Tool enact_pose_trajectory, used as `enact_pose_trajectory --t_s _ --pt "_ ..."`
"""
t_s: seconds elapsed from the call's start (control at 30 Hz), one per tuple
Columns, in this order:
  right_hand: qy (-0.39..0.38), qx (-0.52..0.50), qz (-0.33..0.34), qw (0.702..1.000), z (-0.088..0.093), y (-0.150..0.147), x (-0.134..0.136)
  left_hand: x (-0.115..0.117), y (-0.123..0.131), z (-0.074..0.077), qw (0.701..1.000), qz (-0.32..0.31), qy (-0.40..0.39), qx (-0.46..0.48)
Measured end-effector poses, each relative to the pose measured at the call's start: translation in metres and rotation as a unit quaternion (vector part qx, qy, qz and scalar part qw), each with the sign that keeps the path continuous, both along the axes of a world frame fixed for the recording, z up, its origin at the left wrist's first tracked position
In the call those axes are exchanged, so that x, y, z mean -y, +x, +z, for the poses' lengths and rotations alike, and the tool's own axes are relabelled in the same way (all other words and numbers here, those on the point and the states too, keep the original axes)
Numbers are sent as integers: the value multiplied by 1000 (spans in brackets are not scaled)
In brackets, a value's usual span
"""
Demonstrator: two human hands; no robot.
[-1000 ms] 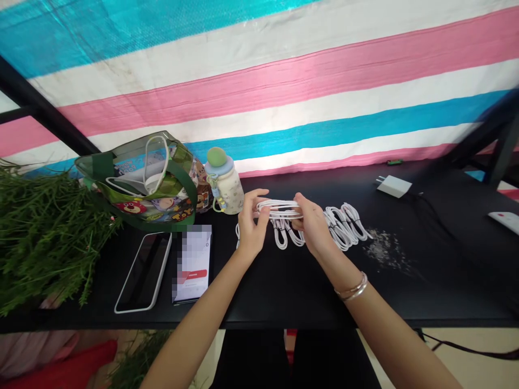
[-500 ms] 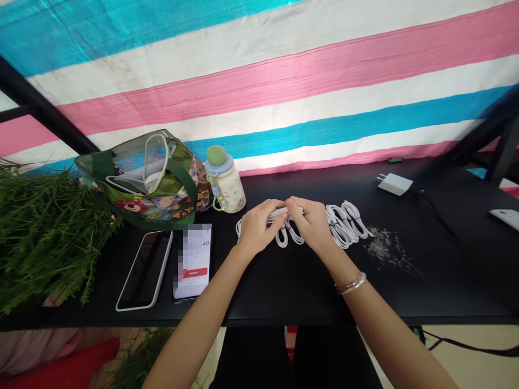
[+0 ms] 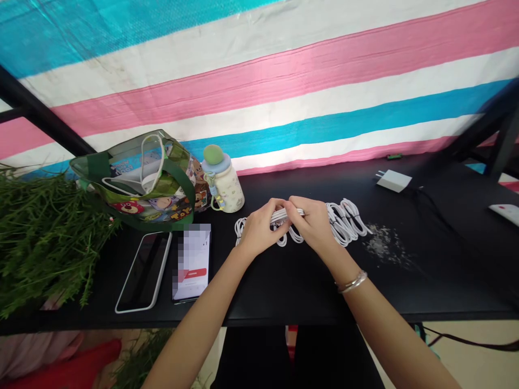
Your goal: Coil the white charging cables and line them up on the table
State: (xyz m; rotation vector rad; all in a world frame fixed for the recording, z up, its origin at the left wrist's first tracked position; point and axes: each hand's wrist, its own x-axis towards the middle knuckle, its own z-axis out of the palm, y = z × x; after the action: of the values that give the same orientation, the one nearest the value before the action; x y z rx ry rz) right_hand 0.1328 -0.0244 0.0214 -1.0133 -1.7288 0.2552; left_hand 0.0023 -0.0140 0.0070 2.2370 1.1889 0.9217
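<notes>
Between my two hands is a coiled white cable (image 3: 279,216), its strands bunched together. My left hand (image 3: 259,227) grips its left end, thumb below and fingers curled over the top. On the other end, my right hand (image 3: 310,219) pinches the strands between thumb and fingers. Beneath and beside the hands, more white cable coils (image 3: 344,221) lie in a row on the black table (image 3: 292,286); those at the right show dark ties. A small part of another coil (image 3: 240,229) peeks out left of my left hand. My hands cover the middle of the row.
To the left are a clear printed bag (image 3: 162,183), a bottle (image 3: 227,186), a dark-screened phone (image 3: 144,273), a lit phone (image 3: 192,270) and green foliage (image 3: 44,237). A white plug adapter (image 3: 393,181) and scattered pale bits (image 3: 385,246) lie to the right.
My fingers have shifted slightly on the held cable, and more of its strands show between my hands. The whole view has moved a little.
</notes>
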Motion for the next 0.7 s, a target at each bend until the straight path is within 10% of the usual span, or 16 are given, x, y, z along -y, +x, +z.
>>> enact_pose_trajectory --t_s 0.7 --pt "-116 -91 -37 988 1 3 -2 2 -2 10 993 -44 -105 26"
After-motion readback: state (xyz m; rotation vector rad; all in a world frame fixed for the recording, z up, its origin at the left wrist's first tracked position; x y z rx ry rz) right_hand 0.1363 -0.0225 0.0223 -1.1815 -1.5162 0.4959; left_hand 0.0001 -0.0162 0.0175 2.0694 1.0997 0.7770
